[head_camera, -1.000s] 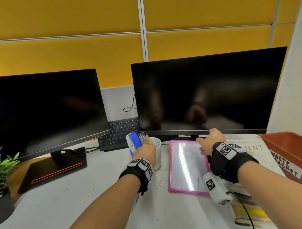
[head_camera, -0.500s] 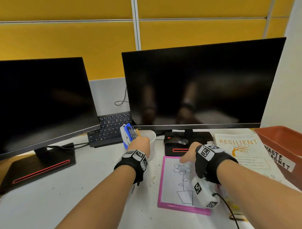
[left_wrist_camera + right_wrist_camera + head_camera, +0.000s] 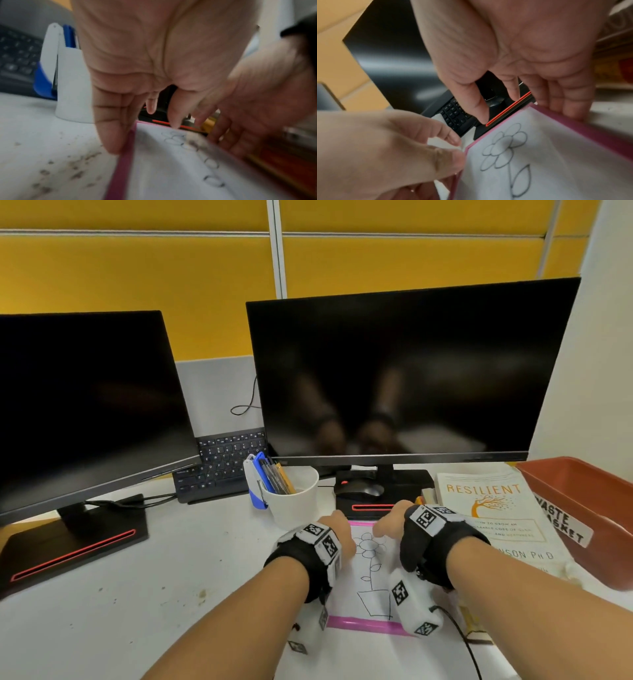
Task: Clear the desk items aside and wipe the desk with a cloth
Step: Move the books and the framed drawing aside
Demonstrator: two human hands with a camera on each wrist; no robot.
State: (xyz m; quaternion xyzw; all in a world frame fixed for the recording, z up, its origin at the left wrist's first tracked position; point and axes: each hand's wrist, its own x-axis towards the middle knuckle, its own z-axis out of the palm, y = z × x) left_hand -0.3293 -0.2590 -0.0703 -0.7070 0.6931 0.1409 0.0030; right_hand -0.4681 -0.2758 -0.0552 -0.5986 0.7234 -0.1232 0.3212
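Two dark monitors [image 3: 404, 371] stood along the far edge of the pale surface [image 3: 137, 594] as a person bent over a pink-framed drawing board [image 3: 371, 587] lying flat near the front edge, between a white cup of pens [image 3: 294, 498] to its left and a book titled "Resilient" [image 3: 493, 508] to its right, with a red waste basket [image 3: 582, 508] at the right edge. The board, bearing a line drawing of a potted flower, looked thin, stiff and light, with a smooth face likely to slip under a flat palm; the raised pink frame along its two long sides seemed the sound place to take hold. The left hand [image 3: 337, 537] had its fingers [image 3: 113, 135] straight and together, tips down against the left frame near the far corner, not curled round it. The right hand [image 3: 390, 520] lay with fingers [image 3: 570, 102] slightly apart, tips touching the right frame at the far corner; no clamped grip showed on either side. Dark crumbs [image 3: 75, 173] speckled the surface left of the board. Half a second earlier the left hand had rested at the cup while only the right touched the board; a second earlier the board sat farther back under the right-hand monitor. No cloth was in view.
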